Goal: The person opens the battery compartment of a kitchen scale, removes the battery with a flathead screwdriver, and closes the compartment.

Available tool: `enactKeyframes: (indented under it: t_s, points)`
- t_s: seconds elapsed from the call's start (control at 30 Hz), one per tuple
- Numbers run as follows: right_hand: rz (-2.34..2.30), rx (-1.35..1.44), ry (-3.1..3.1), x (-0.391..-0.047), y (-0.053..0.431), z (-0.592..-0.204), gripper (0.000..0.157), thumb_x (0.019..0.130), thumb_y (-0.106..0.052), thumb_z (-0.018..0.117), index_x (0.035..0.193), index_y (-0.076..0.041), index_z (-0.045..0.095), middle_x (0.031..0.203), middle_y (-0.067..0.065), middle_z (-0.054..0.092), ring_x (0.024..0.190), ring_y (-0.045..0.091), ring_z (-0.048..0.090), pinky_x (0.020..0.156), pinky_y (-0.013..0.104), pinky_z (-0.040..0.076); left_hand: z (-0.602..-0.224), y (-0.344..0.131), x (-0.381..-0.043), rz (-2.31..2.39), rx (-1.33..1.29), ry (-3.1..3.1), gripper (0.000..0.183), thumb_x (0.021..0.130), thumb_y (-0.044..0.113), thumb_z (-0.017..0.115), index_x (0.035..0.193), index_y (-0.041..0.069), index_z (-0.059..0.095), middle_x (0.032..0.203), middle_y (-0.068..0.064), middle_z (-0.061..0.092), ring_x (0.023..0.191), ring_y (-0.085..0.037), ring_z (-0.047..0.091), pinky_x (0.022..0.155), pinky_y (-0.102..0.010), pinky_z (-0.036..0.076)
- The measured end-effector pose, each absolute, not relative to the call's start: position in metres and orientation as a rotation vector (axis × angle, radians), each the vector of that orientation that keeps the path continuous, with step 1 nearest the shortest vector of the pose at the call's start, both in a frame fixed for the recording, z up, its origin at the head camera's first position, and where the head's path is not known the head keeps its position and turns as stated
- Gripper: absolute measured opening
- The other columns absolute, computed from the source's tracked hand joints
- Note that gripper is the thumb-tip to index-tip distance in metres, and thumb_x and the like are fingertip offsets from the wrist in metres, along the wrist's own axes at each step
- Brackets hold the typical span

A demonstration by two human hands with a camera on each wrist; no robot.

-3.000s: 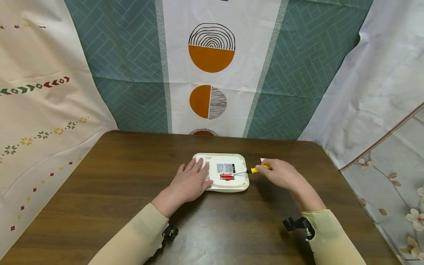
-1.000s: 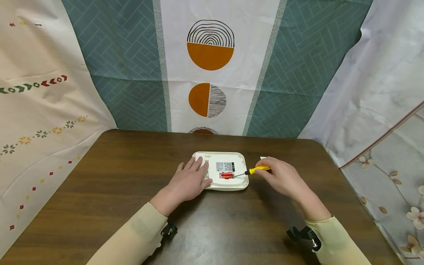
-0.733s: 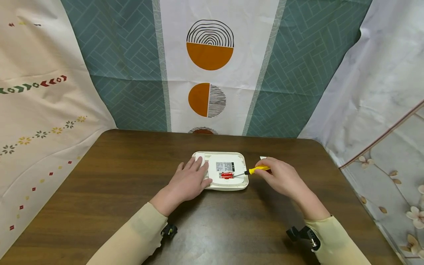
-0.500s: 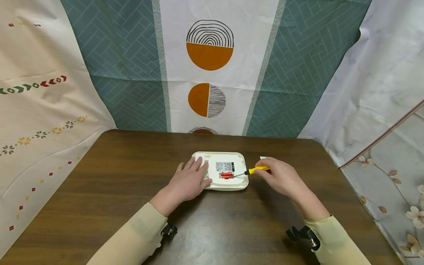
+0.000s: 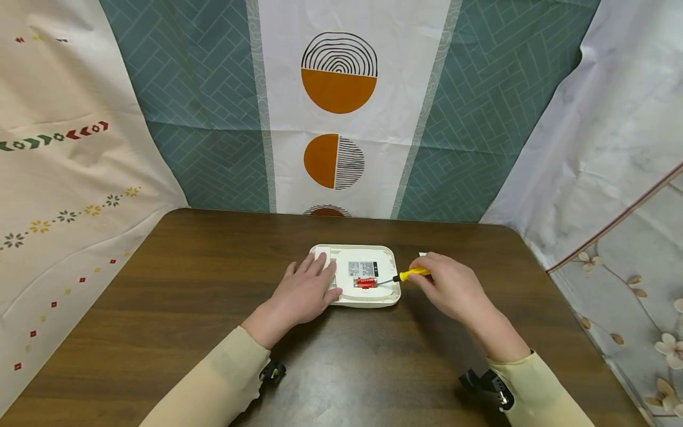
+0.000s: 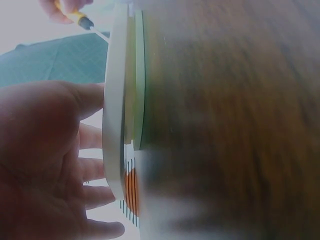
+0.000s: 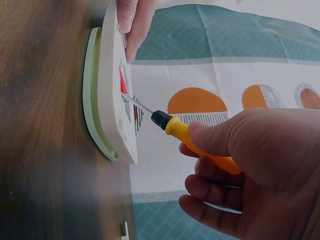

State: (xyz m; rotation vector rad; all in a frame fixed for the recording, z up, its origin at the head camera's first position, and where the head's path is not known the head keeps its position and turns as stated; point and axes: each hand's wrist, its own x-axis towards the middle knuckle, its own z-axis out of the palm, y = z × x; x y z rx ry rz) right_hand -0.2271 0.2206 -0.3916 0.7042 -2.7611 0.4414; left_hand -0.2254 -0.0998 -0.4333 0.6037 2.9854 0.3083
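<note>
A white device (image 5: 347, 295) with rounded corners lies on the table, its printed label and battery compartment facing up. Red batteries (image 5: 365, 283) sit in the compartment. My left hand (image 5: 302, 290) rests on the device's left part with spread fingers, also seen in the left wrist view. In my right hand (image 5: 453, 284) I grip a screwdriver (image 5: 411, 274) by its yellow handle, thumb on top and fingers curled under. Its thin metal shaft slants down to the right end of the batteries; the right wrist view shows the tip at the compartment's edge.
Behind my right hand, a small white piece (image 5: 423, 254) is mostly hidden. The brown wooden table (image 5: 213, 255) ends at hanging cloths: a patterned one at the back (image 5: 213, 166), others at both sides.
Since three seconds ago the screwdriver tip has shifted from the batteries' upper edge to their right end. In the last half second, my right hand moved slightly left. My left hand stays put.
</note>
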Motion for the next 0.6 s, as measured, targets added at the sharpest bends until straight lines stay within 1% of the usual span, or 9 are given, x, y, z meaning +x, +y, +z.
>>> enactKeyframes:
  t_s: [0.27,0.5,0.6]
  points:
    - [0.351,0.767,-2.635,-0.2183,0.2111,-0.392,0.015,0.092,-0.013,0.092,0.098,-0.014,0.078,0.085,-0.006,0.064,0.077,0.016,0.058,0.065,0.038,0.053,-0.433,-0.0991,-0.2253,0.308,0.596,2.985,0.071,0.115,0.052,0.056,0.172,0.011,0.041,0.18,-0.018,0.028,0.167,-0.043,0.02,0.127,-0.071,0.022]
    - [0.39,0.74,-2.67,-0.2198,0.2124,-0.3938,0.014,0.094,-0.015,0.09,0.096,-0.016,0.077,0.087,-0.008,0.066,0.078,0.015,0.058,0.068,0.039,0.053,-0.433,-0.0986,-0.2254,0.31,0.597,2.979,0.071,0.115,0.051,0.056,0.172,0.011,0.041,0.18,-0.018,0.027,0.167,-0.043,0.02,0.127,-0.071,0.022]
    - [0.416,0.723,-2.703,-0.2229,0.215,-0.3948,0.012,0.096,-0.015,0.088,0.096,-0.016,0.076,0.088,-0.006,0.067,0.077,0.016,0.058,0.069,0.04,0.053,-0.4332,-0.0983,-0.2255,0.311,0.603,2.979,0.071,0.115,0.051,0.056,0.172,0.011,0.041,0.18,-0.019,0.027,0.167,-0.043,0.02,0.127,-0.071,0.022]
